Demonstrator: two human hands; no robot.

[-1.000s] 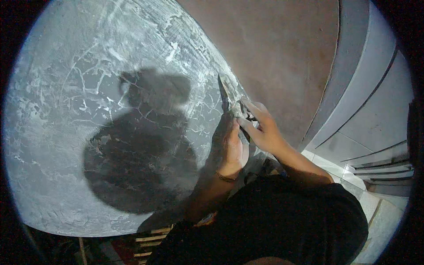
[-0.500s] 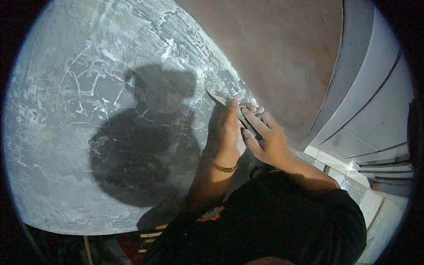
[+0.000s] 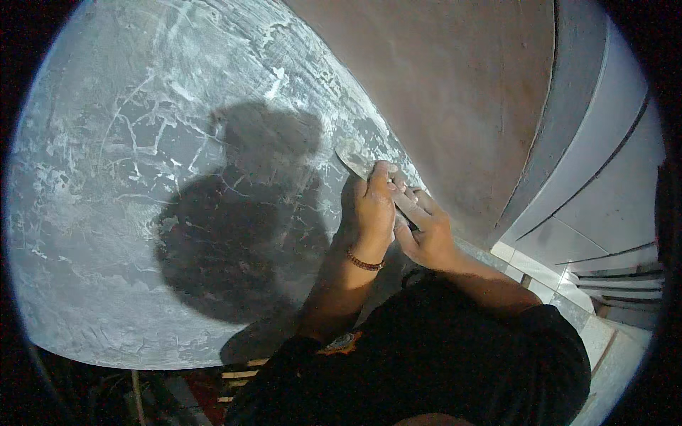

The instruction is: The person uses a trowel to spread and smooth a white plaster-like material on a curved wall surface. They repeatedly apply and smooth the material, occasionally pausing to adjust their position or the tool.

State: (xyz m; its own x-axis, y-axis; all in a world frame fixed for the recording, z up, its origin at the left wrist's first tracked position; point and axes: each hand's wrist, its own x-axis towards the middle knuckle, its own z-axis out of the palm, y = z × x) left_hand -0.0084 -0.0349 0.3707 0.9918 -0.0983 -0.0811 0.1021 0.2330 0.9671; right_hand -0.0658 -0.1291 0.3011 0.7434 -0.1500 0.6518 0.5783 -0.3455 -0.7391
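Both hands are at a small trowel (image 3: 349, 155) with a rounded, dusty metal blade, at the right edge of a grey plastered surface (image 3: 92, 263). My left hand (image 3: 375, 211) is closed round it just behind the blade, with a beaded bracelet on the wrist. On the handle, my right hand (image 3: 430, 231) grips from the right side, its fingers dusted pale. The blade lies over the plaster close to the edge; whether it touches cannot be told. My hands hide most of the handle.
White cracked streaks and patches mark the plaster, and my shadow (image 3: 234, 213) falls on it. Beyond its edge lies a brownish surface (image 3: 455, 85). Pale curved panels (image 3: 582, 184) and floor tiles (image 3: 547, 273) are at the right. Wooden slats (image 3: 238, 376) show below the plaster.
My left fingers, more upright before, are now curled round the trowel. My right hand keeps its grip on the handle. The whole view has shifted slightly.
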